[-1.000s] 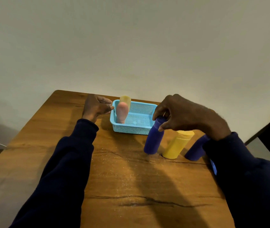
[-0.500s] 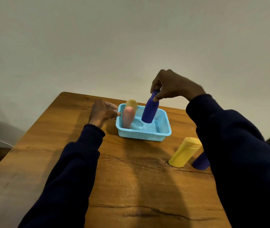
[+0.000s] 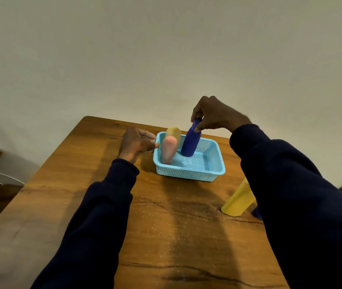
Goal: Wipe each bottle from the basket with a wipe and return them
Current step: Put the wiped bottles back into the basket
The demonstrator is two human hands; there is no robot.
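One blue bottle (image 3: 190, 141) in basket (image 3: 188, 172), cap pinched under right hand (image 3: 216, 115); left hand (image 3: 135, 142) grips rim.

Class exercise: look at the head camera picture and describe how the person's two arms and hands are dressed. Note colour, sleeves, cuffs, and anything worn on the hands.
Both arms wear long, dark navy sleeves of a soft, plain fabric with no visible markings. Each sleeve ends in a snug ribbed cuff at the wrist. The left hand and right hand are bare: no gloves, and no rings or watch can be seen.
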